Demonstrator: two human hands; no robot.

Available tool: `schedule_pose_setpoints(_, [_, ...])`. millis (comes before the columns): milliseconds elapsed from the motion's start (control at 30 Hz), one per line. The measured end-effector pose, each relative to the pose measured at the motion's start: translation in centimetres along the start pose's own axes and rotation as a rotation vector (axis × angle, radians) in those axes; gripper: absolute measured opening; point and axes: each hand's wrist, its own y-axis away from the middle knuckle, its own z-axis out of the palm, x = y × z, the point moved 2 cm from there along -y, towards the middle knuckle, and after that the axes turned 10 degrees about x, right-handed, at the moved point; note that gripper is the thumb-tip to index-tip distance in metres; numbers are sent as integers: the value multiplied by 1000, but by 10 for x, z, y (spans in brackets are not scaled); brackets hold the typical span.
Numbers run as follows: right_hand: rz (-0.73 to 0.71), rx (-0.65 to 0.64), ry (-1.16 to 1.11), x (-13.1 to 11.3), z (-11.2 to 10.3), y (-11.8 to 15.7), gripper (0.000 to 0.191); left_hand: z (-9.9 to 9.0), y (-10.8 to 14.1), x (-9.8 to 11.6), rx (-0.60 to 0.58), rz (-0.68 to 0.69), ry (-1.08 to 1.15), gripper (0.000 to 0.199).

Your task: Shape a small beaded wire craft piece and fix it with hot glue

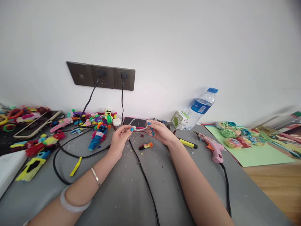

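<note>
Both grips were pinching: your left hand (119, 138) and right hand (159, 131) each held one end of the silver fuzzy wire (139, 126), in the middle of the frame, just above the gray table (131, 188). You needed to hold both ends tight and bend slowly. It looked thin, sparkly and curved.

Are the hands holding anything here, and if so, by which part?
Yes: a silvery sparkly pipe cleaner, pinched at its two ends, the left hand on the left end and the right hand on the right, above the grey table.
</note>
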Motion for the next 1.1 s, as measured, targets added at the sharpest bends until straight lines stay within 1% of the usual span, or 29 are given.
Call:
schedule_pose_setpoints(233, [-8,24,-2,0,0,-1,31,-1,0,0,-10,-1,-13,29])
schedule_pose_setpoints(467, [-42,35,-9,1,-5,-4,30,1,2,1,-57,19,-25,31])
schedule_pose_setpoints(800, [-66,28,-3,2,-8,-3,28,3,4,8,-161,165,-187,22])
schedule_pose_setpoints(933, [-78,31,2,1,-8,-3,29,3,3,7,-218,226,-233,20])
schedule_pose_setpoints(1100, [-86,13,-3,1,-8,-3,28,4,2,6,-313,260,-264,20])
